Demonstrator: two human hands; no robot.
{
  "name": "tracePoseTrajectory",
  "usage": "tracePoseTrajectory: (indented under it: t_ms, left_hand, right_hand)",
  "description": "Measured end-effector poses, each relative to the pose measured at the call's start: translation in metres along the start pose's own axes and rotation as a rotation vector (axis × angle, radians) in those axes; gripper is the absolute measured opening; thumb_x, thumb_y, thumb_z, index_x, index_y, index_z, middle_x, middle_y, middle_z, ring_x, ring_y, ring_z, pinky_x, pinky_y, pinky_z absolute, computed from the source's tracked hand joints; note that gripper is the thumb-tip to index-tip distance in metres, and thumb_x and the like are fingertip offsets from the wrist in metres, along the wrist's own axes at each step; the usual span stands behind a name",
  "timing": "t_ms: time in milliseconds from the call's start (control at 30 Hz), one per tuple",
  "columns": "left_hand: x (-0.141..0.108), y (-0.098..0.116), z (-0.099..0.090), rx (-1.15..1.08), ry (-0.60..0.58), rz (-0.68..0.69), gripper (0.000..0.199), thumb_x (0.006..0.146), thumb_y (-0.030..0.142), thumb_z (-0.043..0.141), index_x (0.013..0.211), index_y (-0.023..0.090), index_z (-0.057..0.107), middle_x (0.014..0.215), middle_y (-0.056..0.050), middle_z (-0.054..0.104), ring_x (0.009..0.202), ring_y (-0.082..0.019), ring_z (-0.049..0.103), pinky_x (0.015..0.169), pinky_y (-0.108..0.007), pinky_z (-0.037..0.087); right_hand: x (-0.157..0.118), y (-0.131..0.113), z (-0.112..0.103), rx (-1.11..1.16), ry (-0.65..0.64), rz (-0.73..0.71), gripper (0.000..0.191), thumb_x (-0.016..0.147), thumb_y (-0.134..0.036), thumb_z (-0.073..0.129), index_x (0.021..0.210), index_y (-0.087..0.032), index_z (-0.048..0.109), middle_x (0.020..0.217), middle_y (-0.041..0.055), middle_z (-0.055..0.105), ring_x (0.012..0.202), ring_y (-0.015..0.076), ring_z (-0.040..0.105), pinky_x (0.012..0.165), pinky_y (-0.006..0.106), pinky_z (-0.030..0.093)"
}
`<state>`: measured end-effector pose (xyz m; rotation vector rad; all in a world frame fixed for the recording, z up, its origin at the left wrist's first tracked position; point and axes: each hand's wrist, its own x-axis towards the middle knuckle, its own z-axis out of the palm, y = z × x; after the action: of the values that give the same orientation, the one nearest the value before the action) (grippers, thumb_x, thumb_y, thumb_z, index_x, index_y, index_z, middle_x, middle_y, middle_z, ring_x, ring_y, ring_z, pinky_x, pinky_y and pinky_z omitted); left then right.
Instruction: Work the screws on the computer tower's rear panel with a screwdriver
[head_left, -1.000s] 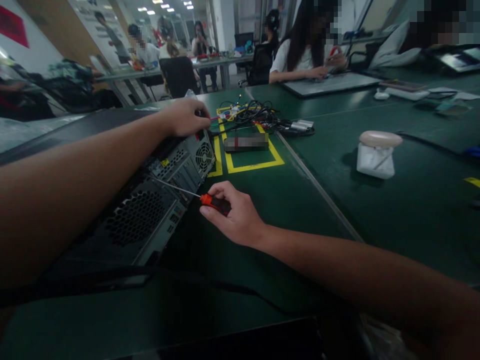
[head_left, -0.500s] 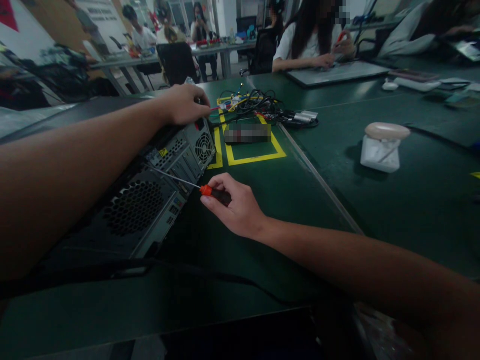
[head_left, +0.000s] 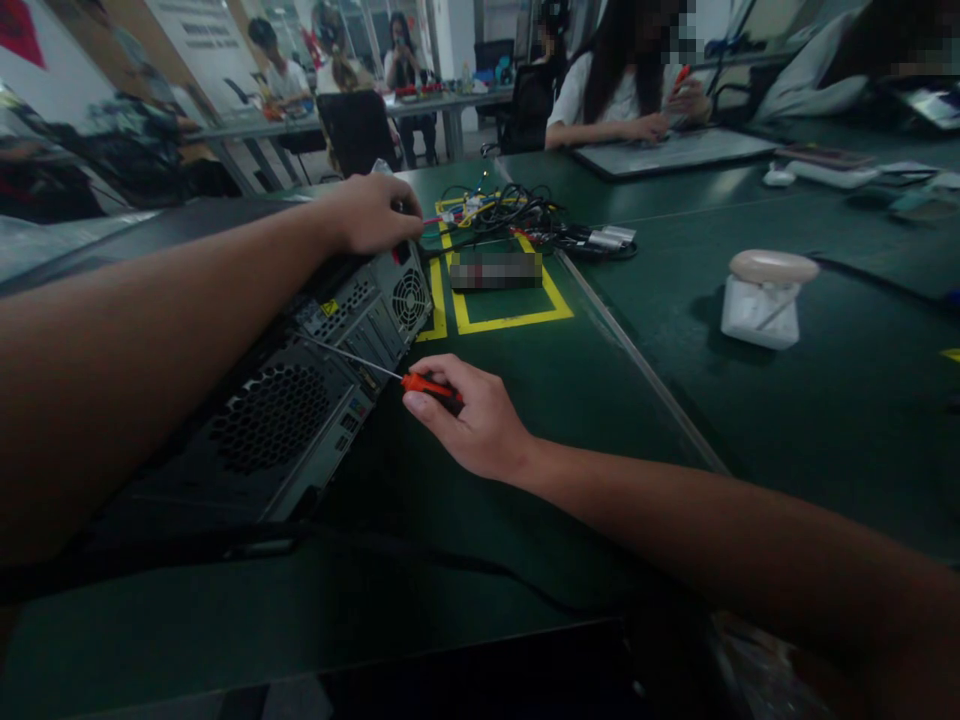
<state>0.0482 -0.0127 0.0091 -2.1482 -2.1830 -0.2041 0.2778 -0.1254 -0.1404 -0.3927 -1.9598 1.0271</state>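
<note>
A desktop computer case (head_left: 281,415) lies at the left, its rear panel with vents, ports and a fan grille facing me. My left hand (head_left: 379,212) reaches across the top and is closed on the case's far corner; a dark part shows by its fingers, too hidden to name. In my right hand (head_left: 476,415) is a screwdriver (head_left: 431,388) with an orange and black handle. Its thin metal shaft points left to the rear panel, with the tip at the panel around its upper slots. Whether the tip sits in a screw, I cannot tell.
Behind the case lies a tangle of cables (head_left: 517,210), with a blurred dark box (head_left: 495,270) inside yellow tape (head_left: 517,322). A white earbud case (head_left: 761,310) stands open at the right. A black strap (head_left: 450,560) crosses the front. Across the table a person (head_left: 607,100) works by a flat panel (head_left: 675,150).
The screwdriver handle has turned in my right hand, and more of its orange side shows. My left hand stays on the case's corner. The view has shifted slightly.
</note>
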Motion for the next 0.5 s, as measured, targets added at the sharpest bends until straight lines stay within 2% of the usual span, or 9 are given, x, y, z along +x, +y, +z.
tracePoseTrajectory:
  t_ms: [133, 500]
  left_hand:
    - [0.0013, -0.0022, 0.0011, 0.007, 0.004, 0.016, 0.051, 0.099, 0.04, 0.061, 0.137, 0.011, 0.078, 0.129, -0.016, 0.078, 0.121, -0.035, 0.07, 0.108, -0.044, 0.051]
    - [0.0004, -0.0012, 0.0014, -0.008, 0.01, 0.016, 0.048, 0.098, 0.038, 0.062, 0.135, 0.011, 0.079, 0.13, -0.015, 0.077, 0.121, -0.034, 0.07, 0.11, -0.045, 0.051]
  right_hand:
    - [-0.0008, -0.0004, 0.0, 0.011, -0.012, 0.033, 0.031, 0.1, -0.044, 0.073, 0.119, -0.021, 0.063, 0.104, 0.0024, 0.073, 0.085, 0.0171, 0.066, 0.082, 0.033, 0.052]
    - [-0.0004, -0.0002, -0.0014, 0.002, -0.028, 0.043, 0.02, 0.103, -0.04, 0.068, 0.111, -0.023, 0.061, 0.104, 0.0025, 0.072, 0.087, 0.0175, 0.066, 0.082, 0.034, 0.051]
